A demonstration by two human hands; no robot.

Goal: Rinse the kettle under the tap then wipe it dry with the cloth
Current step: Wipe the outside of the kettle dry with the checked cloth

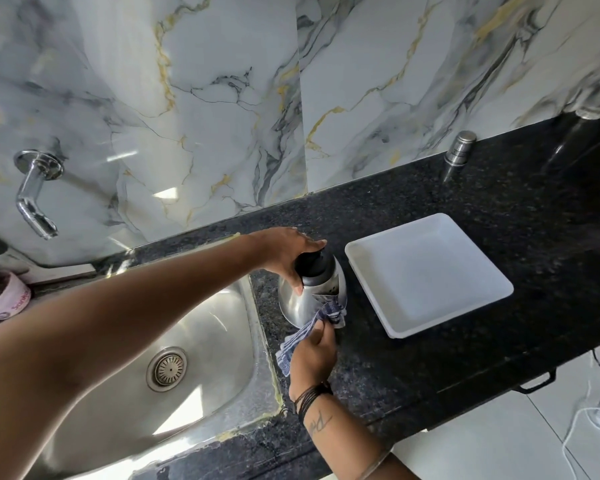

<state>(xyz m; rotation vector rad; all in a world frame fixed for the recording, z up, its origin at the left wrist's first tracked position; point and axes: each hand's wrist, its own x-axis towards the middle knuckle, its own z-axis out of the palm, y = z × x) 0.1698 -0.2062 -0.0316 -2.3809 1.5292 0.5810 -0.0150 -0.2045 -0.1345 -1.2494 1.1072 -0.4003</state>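
Observation:
A steel kettle (300, 301) with a black lid stands on the dark granite counter (430, 358), just right of the sink. My left hand (286, 252) grips the kettle's black top from above. My right hand (312, 355) holds a blue-and-white checked cloth (321, 318) and presses it against the kettle's lower front side. The chrome tap (33, 195) sticks out of the marble wall at the far left, with no water running.
The steel sink (222, 327) with its round drain (167, 368) lies left of the kettle. A white square tray (378, 265) sits to the right. A steel canister (459, 148) stands by the wall. A pink tub (7, 296) is at the left edge.

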